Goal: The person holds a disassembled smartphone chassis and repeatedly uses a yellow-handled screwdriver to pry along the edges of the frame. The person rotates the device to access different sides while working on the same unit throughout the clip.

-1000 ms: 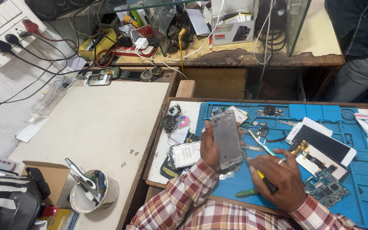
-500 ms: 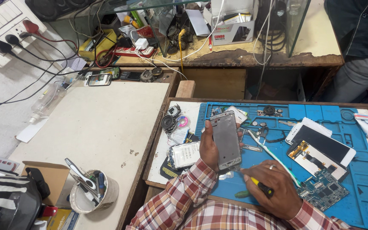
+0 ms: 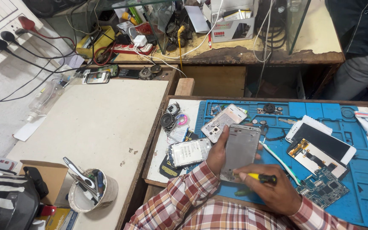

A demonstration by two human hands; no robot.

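Observation:
My left hand (image 3: 217,154) grips a silver-grey phone frame (image 3: 240,150) by its left edge, holding it tilted above the blue repair mat (image 3: 363,187). My right hand (image 3: 273,191) holds a small yellow-handled screwdriver (image 3: 261,177), its tip touching the lower end of the frame. Both sleeves are red-and-white plaid. On the mat to the right lie a phone with a dark screen (image 3: 322,142) and a blue-green circuit board (image 3: 322,187).
A second phone shell (image 3: 224,121) and a white-backed phone part (image 3: 189,152) lie left of my hands. A pale worktable (image 3: 94,127) stands to the left, with a cup of tools (image 3: 91,189) at its front. Cables, chargers and boxes crowd the back shelf. A person stands at the far right (image 3: 358,38).
My right hand has moved left from the mat and brought the screwdriver tip onto the lower end of the phone frame. The left hand has tilted the frame slightly rightward.

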